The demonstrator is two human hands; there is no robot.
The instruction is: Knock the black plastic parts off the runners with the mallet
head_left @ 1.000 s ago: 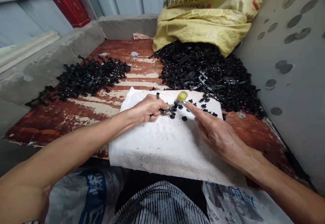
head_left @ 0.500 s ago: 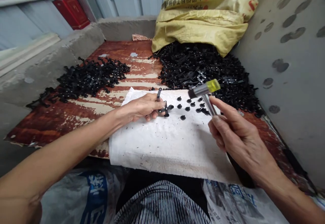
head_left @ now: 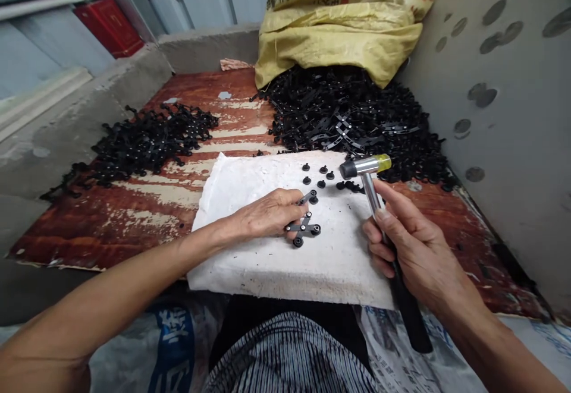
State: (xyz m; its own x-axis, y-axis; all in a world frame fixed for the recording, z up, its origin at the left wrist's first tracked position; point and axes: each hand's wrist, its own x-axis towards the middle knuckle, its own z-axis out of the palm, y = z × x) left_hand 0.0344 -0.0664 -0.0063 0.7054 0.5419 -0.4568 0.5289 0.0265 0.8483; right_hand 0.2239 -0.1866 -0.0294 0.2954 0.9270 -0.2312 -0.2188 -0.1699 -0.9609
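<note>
My left hand [head_left: 267, 214] rests on a white foam block [head_left: 250, 256], fingers closed on a small black cross-shaped plastic part [head_left: 304, 225] with round ends. My right hand [head_left: 410, 250] grips the handle of a small hammer [head_left: 366, 170] with a steel head and a yellow tip, raised to the right of the part. Several loose black buttons [head_left: 319, 178] lie on the block beyond the part.
A big heap of black parts [head_left: 348, 119] spills from a yellow sack [head_left: 339, 30] at the back right. A smaller heap [head_left: 143, 140] lies at the left on the worn red board [head_left: 102, 220]. A grey wall [head_left: 504, 113] closes the right side.
The hammer went from touching the part to raised at the right. My left hand drew the black part nearer to me on the block.
</note>
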